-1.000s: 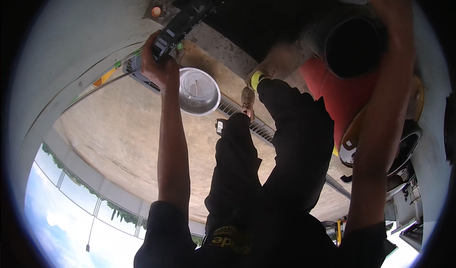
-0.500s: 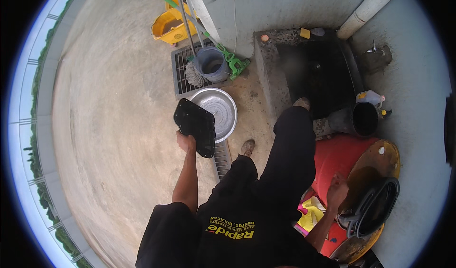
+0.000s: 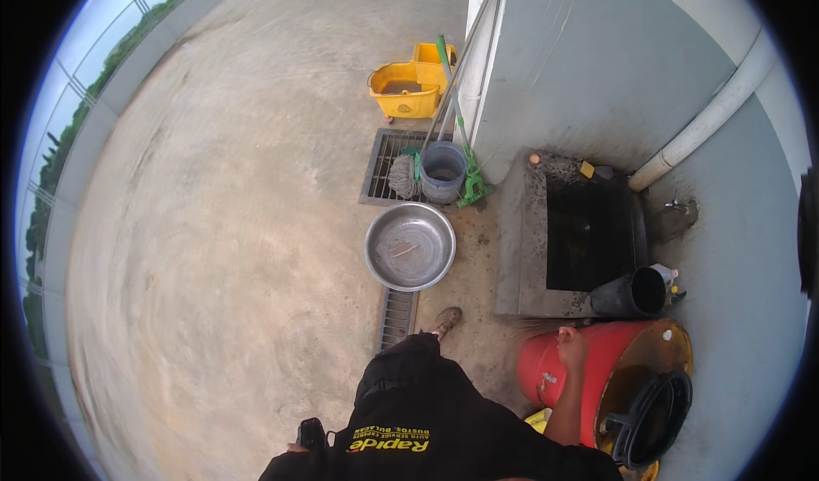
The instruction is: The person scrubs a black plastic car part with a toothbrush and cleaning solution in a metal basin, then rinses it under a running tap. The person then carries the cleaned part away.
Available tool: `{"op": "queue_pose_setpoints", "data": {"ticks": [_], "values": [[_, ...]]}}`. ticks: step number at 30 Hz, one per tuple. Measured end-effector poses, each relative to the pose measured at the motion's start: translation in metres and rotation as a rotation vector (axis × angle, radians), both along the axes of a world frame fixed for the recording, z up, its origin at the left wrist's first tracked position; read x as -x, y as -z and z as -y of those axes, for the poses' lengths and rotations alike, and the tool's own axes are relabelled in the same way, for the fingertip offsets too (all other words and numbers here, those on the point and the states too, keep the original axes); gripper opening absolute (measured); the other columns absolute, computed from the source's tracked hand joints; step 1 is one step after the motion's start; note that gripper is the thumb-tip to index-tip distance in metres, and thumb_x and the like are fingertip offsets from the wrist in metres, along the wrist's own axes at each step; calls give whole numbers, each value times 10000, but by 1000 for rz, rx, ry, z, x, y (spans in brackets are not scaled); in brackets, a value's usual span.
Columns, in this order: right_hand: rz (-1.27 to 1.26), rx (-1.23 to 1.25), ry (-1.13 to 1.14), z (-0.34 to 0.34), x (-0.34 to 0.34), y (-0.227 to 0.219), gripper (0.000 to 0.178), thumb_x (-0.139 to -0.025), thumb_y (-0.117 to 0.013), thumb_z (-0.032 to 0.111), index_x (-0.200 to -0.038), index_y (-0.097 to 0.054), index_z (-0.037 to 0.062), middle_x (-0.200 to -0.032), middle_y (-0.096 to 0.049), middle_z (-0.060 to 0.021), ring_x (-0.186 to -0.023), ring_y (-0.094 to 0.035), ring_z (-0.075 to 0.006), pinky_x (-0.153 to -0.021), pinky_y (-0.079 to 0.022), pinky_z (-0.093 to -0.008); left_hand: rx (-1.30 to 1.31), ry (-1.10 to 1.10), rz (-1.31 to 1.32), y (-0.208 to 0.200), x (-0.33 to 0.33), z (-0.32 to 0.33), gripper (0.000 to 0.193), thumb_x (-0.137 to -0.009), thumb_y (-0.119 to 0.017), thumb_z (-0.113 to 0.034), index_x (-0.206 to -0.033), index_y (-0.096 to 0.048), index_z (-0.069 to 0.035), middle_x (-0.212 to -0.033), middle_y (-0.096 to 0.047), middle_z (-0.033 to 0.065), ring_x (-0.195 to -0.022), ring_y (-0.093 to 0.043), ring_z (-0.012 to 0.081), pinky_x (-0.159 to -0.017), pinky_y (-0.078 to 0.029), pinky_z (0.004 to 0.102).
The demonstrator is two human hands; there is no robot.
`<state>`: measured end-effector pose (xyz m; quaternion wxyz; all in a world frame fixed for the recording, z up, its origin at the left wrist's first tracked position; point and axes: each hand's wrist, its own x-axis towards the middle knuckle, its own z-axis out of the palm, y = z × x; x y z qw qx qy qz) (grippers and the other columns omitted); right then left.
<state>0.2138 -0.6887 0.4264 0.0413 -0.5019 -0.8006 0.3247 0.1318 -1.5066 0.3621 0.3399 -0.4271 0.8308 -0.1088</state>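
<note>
My left hand [image 3: 297, 449] is low at the lower edge, beside my black shirt, with its fingers mostly hidden. It grips a flat black oil pan [image 3: 312, 434], of which only one end shows now; the earlier view showed its rounded corners and small holes along the rim. My right hand [image 3: 571, 343] hangs in front of a red drum [image 3: 546, 370], fingers curled in and nothing visible in them. Ahead of me a round metal basin [image 3: 375, 263] sits on the concrete, with a thin stick-like thing lying inside.
Beyond the basin are a floor grate [image 3: 378, 174], a grey bucket [image 3: 444, 187], a mop [image 3: 403, 176] and a yellow mop bucket [image 3: 409, 104]. To the right stand a concrete wash basin [image 3: 520, 259], a black bin [image 3: 612, 298] and a black drain pan [image 3: 631, 438] on the drum.
My left hand has dropped back toward my side, carrying the oil pan from beside the basin. My body has moved away from the wash basin, and my right hand has swung forward along the drum.
</note>
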Motion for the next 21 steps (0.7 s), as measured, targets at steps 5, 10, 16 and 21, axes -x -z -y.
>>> {"op": "queue_pose_setpoints", "data": {"ticks": [5,10,16,21], "values": [[79,107,-270,37,-59,166,257,-985,-617,234,-1055,-724,11,-807,-718,-145,-711,-708,-233,-633,-567,-374,-151,-152,-54,9,-62,14,401,-855,-701,-162,-1233,-602,-76,-1155,-696,168,-1069,-698,376,-966,-542,487],[500,610,105,138,-163,216,275,-871,-662,259,-927,-757,7,-876,-760,-215,-811,-757,-356,-670,-577,-480,-235,-247,-125,20,-81,53,382,-852,-702,-171,-1210,-611,-73,-1128,-708,170,-1037,-708,381,-957,-542,497],[897,656,41,198,-180,179,202,-828,-735,207,-909,-776,26,-827,-754,-171,-742,-757,-294,-589,-572,-419,-238,-300,-203,44,-55,125,361,-849,-702,-181,-1183,-622,-69,-1095,-721,171,-998,-719,387,-947,-542,509],[915,170,-86,200,-48,167,147,-787,-775,116,-929,-806,94,-909,-774,-147,-722,-754,-255,-580,-567,-373,-131,-269,-380,80,31,193,345,-846,-702,-190,-1160,-632,-66,-1068,-733,173,-966,-728,392,-938,-542,519]]}}
